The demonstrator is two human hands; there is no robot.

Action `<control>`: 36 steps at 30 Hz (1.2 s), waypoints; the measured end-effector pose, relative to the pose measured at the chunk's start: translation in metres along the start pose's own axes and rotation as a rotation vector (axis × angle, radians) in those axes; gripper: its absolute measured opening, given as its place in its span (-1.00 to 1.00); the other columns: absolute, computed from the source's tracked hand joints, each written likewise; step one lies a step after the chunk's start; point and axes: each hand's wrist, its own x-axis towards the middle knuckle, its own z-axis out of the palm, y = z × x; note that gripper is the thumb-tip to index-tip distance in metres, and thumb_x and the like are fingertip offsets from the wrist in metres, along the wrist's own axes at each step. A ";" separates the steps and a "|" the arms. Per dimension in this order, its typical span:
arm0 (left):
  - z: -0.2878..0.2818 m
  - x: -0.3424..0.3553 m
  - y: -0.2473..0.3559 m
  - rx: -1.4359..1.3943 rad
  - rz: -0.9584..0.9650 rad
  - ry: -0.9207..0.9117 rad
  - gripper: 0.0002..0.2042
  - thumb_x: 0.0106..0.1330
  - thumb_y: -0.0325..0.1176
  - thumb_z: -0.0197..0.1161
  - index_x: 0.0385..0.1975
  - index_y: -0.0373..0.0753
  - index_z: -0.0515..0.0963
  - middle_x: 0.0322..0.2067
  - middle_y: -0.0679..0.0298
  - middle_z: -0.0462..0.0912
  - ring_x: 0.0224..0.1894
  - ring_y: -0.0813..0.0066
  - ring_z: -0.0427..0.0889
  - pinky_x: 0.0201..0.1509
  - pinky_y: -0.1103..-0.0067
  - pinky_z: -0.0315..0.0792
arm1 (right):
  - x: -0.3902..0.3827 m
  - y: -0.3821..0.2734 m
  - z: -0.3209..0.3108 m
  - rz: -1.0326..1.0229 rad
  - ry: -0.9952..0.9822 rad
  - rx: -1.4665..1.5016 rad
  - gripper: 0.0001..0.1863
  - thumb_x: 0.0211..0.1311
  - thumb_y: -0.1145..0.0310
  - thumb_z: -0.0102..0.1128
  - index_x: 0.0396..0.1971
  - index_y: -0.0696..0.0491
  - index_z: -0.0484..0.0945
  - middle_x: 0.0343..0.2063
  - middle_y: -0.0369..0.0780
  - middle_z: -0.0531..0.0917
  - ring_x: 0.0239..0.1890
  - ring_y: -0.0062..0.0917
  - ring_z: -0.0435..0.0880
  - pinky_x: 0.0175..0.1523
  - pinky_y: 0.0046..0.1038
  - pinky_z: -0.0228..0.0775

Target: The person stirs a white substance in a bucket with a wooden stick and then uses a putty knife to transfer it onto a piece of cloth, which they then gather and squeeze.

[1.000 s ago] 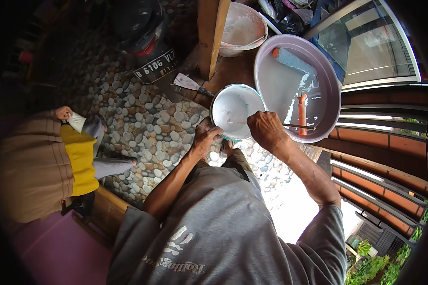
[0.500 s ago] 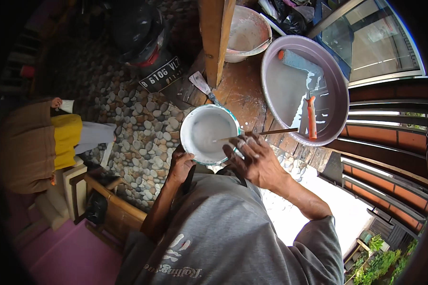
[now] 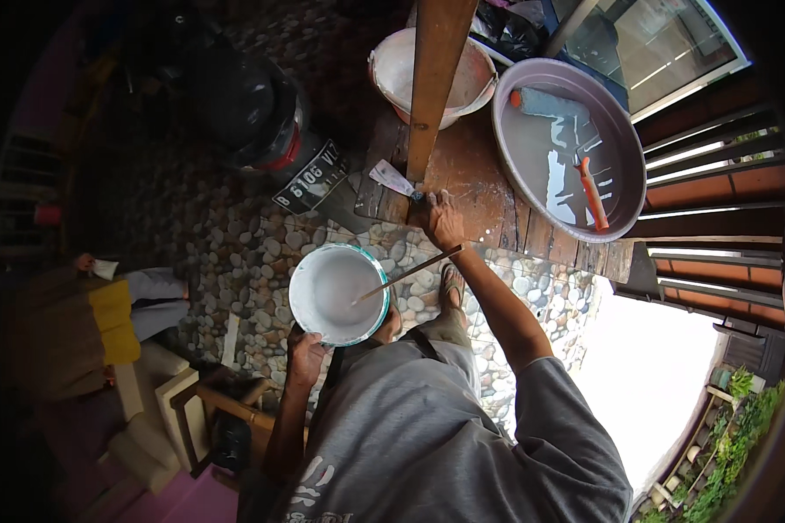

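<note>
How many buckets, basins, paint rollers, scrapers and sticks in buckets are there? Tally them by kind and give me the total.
Buckets: 2 (pale bucket in the left hand; stained bucket behind the wooden post)
Basin: 1
Paint roller: 1
Scraper: 1
Stick: 1
Total: 6

The shirt (image 3: 427, 427) is grey, loose and creased, with short sleeves; the right sleeve (image 3: 567, 427) ends near the elbow in a plain hem. On the chest sits a whitish print (image 3: 310, 479) of rounded shapes, next to pale lettering (image 3: 323, 517) (partly cut off). Below the shirt's lower edge show khaki trousers (image 3: 452, 347), and the right foot wears an open sandal (image 3: 450, 281) with a dark strap. Both forearms are bare
</note>
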 end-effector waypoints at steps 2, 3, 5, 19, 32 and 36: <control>-0.008 -0.003 0.008 -0.010 -0.020 -0.023 -0.56 0.06 -0.43 0.14 0.02 -0.28 0.36 -0.10 0.23 0.51 -0.10 0.36 0.56 -0.04 0.38 0.49 | 0.004 -0.010 0.002 0.067 -0.122 0.010 -0.59 0.20 0.21 -0.08 -0.07 0.18 0.43 -0.12 0.05 0.47 -0.04 -0.09 0.46 0.05 -0.17 0.31; -0.006 -0.006 0.015 0.001 -0.008 -0.028 -0.56 0.06 -0.42 0.15 0.02 -0.27 0.37 -0.11 0.24 0.52 -0.12 0.38 0.56 -0.07 0.41 0.49 | 0.006 -0.016 -0.001 0.105 -0.261 0.048 -0.63 0.28 0.28 -0.24 -0.10 0.19 0.44 -0.09 0.04 0.47 0.01 -0.11 0.43 0.09 -0.17 0.27; -0.012 -0.004 0.017 0.031 -0.015 -0.041 -0.69 0.10 -0.40 0.15 -0.12 -0.25 0.42 -0.19 0.27 0.53 -0.18 0.42 0.54 -0.16 0.48 0.45 | -0.004 -0.020 -0.016 0.078 -0.296 0.002 -0.65 0.27 0.28 -0.23 -0.14 0.19 0.45 -0.10 0.03 0.47 0.00 -0.13 0.44 0.06 -0.15 0.28; 0.026 0.047 0.000 0.155 -0.205 -0.220 -0.70 0.12 -0.37 0.15 -0.13 -0.26 0.44 -0.26 0.26 0.57 -0.24 0.39 0.56 -0.17 0.46 0.42 | -0.152 0.026 -0.159 0.665 -0.200 0.981 -0.63 0.25 0.17 -0.22 -0.46 0.18 0.41 -0.60 -0.15 0.44 -0.55 -0.42 0.36 -0.37 -0.38 0.23; 0.182 0.085 -0.022 0.088 -0.182 -0.352 -0.78 0.09 -0.37 0.15 -0.23 -0.15 0.49 -0.25 0.33 0.56 -0.18 0.42 0.56 -0.13 0.45 0.47 | -0.077 0.100 -0.311 0.517 -0.015 0.136 -0.70 0.14 0.38 0.01 -0.21 0.26 0.53 -0.32 -0.03 0.63 -0.36 -0.15 0.64 -0.24 -0.23 0.43; 0.215 0.100 -0.036 0.093 -0.176 -0.401 -0.57 0.04 -0.32 0.18 -0.03 -0.20 0.38 -0.07 0.26 0.47 -0.06 0.36 0.46 -0.03 0.36 0.42 | -0.050 0.165 -0.268 0.312 0.062 -0.117 -0.69 0.14 0.34 -0.03 -0.25 0.22 0.58 -0.16 0.03 0.60 -0.13 -0.18 0.59 -0.08 -0.24 0.42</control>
